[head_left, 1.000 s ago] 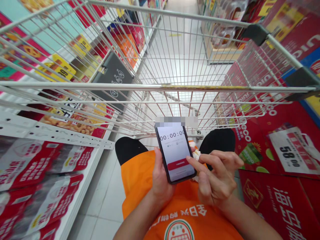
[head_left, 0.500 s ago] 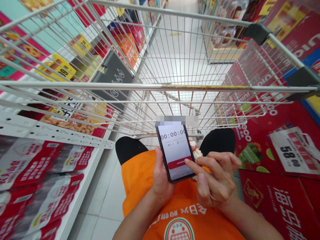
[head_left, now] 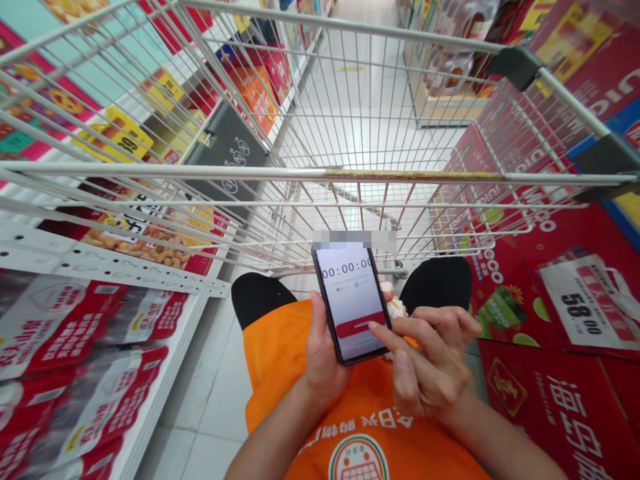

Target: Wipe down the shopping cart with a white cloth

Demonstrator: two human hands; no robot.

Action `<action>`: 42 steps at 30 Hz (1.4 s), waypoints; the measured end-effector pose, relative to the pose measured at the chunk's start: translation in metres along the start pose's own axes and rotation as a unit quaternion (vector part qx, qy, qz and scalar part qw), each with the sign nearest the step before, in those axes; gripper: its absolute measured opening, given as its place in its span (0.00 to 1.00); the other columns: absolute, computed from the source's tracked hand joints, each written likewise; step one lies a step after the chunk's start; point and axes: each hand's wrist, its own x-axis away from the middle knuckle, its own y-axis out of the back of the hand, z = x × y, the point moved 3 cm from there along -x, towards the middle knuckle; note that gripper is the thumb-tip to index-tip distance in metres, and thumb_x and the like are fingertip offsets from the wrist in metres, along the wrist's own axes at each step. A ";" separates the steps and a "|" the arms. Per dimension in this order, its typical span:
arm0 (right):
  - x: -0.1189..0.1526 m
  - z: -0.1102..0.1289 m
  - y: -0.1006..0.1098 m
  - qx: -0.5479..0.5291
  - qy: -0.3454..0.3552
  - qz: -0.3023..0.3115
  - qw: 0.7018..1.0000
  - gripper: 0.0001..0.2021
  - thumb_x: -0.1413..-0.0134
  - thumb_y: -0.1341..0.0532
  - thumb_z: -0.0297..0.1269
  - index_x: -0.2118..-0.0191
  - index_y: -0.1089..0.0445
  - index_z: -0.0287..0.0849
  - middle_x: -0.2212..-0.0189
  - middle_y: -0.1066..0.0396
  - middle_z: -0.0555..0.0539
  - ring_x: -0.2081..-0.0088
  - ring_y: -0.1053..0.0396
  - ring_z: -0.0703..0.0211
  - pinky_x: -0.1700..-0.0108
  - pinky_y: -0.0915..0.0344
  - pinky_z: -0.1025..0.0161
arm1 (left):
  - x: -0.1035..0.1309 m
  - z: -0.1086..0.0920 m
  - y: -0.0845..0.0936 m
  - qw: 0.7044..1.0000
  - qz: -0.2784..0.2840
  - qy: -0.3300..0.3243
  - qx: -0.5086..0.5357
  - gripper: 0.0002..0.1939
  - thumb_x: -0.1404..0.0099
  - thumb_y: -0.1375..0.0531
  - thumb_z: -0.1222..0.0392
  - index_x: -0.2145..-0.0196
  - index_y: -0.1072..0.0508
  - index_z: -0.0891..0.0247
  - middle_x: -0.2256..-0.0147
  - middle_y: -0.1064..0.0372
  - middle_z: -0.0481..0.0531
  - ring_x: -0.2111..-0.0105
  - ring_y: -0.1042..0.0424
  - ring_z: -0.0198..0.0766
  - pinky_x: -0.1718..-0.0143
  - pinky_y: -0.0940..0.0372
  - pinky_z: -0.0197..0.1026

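A black-edged phone (head_left: 353,300) lies in my left hand (head_left: 323,353), its thumb along the left edge and fingertips showing at the right edge. The screen shows a row of zeros and a red button. My right hand (head_left: 433,360) has its index fingertip on or just over that button; its other fingers are bent and apart, with nothing held. Behind the phone is a small white and orange thing (head_left: 396,307), partly hidden. Below both hands is an orange apron (head_left: 280,347) with white print.
A wire shopping cart (head_left: 350,175) stands right in front of me. Shelves with red-labelled bottle packs (head_left: 90,413) are on the left. Stacked red boxes (head_left: 545,393) with a price sign (head_left: 580,303) are on the right. The tiled aisle (head_left: 355,73) runs ahead.
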 end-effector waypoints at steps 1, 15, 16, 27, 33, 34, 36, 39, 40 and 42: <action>0.000 0.000 0.000 -0.002 -0.001 -0.002 1.000 0.15 0.48 0.46 0.26 0.63 0.22 0.42 0.71 0.25 0.50 0.64 0.35 0.58 0.54 0.48 0.52 | 0.000 0.000 -0.001 1.000 0.002 -0.001 0.001 0.40 0.32 0.47 0.29 0.45 0.23 0.69 0.48 0.22 0.64 0.52 0.21 0.50 0.47 0.28 0.46; 0.004 0.003 0.001 -0.011 0.012 0.008 1.000 0.17 0.50 0.46 0.26 0.61 0.21 0.44 0.71 0.25 0.51 0.65 0.35 0.59 0.54 0.47 0.51 | 0.000 -0.001 -0.004 0.999 0.028 0.003 0.022 0.42 0.29 0.56 0.29 0.47 0.21 0.69 0.49 0.21 0.63 0.52 0.20 0.50 0.43 0.30 0.50; 0.004 0.003 0.001 -0.010 0.013 0.009 1.000 0.17 0.50 0.45 0.27 0.60 0.21 0.44 0.71 0.25 0.51 0.65 0.35 0.59 0.54 0.47 0.51 | 0.001 -0.002 -0.004 0.999 0.029 0.004 0.021 0.42 0.29 0.56 0.29 0.47 0.21 0.69 0.50 0.21 0.63 0.52 0.20 0.50 0.44 0.29 0.50; 0.001 0.006 0.000 -0.015 0.025 0.010 1.000 0.16 0.51 0.45 0.26 0.61 0.22 0.41 0.72 0.25 0.52 0.66 0.34 0.61 0.56 0.45 0.53 | 0.001 -0.003 -0.006 0.999 0.030 -0.002 0.019 0.42 0.29 0.56 0.30 0.47 0.21 0.69 0.50 0.21 0.63 0.53 0.20 0.50 0.45 0.29 0.49; 0.003 0.005 0.001 -0.013 0.023 0.006 1.000 0.18 0.52 0.45 0.27 0.58 0.22 0.43 0.72 0.25 0.52 0.67 0.34 0.60 0.57 0.46 0.52 | 0.002 -0.002 -0.005 0.999 0.027 0.001 0.017 0.43 0.29 0.58 0.29 0.47 0.21 0.69 0.49 0.21 0.64 0.53 0.20 0.50 0.44 0.30 0.50; 0.003 0.005 0.001 -0.012 0.024 0.007 1.000 0.18 0.52 0.45 0.27 0.58 0.22 0.42 0.72 0.25 0.52 0.67 0.34 0.61 0.57 0.46 0.52 | 0.002 -0.002 -0.006 1.000 0.025 0.002 0.018 0.43 0.28 0.58 0.29 0.47 0.21 0.69 0.49 0.21 0.64 0.52 0.20 0.51 0.44 0.30 0.50; 0.004 0.005 0.001 -0.012 0.023 0.007 1.000 0.17 0.52 0.45 0.27 0.59 0.22 0.42 0.72 0.25 0.52 0.67 0.34 0.61 0.57 0.46 0.52 | 0.002 -0.002 -0.006 1.000 0.022 0.003 0.019 0.44 0.28 0.59 0.30 0.47 0.21 0.69 0.49 0.21 0.64 0.53 0.20 0.51 0.44 0.30 0.51; 0.003 0.005 0.000 -0.015 0.020 0.003 1.000 0.16 0.51 0.45 0.26 0.60 0.22 0.40 0.72 0.24 0.52 0.67 0.33 0.61 0.56 0.45 0.52 | 0.002 -0.003 -0.007 0.999 0.021 0.002 0.024 0.44 0.28 0.60 0.30 0.47 0.21 0.69 0.50 0.21 0.63 0.54 0.20 0.50 0.45 0.29 0.50; 0.002 0.005 0.000 -0.015 0.019 0.000 1.000 0.16 0.50 0.45 0.26 0.61 0.23 0.40 0.72 0.25 0.52 0.67 0.33 0.61 0.56 0.45 0.53 | 0.002 -0.003 -0.007 0.999 0.023 0.002 0.026 0.44 0.28 0.59 0.30 0.47 0.21 0.69 0.50 0.21 0.63 0.53 0.20 0.50 0.45 0.29 0.50; 0.001 0.006 0.001 -0.011 0.019 -0.002 1.000 0.15 0.50 0.46 0.26 0.62 0.23 0.40 0.73 0.25 0.52 0.67 0.33 0.62 0.56 0.46 0.53 | 0.002 -0.004 -0.008 0.999 0.027 0.002 0.026 0.43 0.28 0.59 0.30 0.47 0.20 0.69 0.50 0.21 0.63 0.52 0.20 0.50 0.44 0.29 0.49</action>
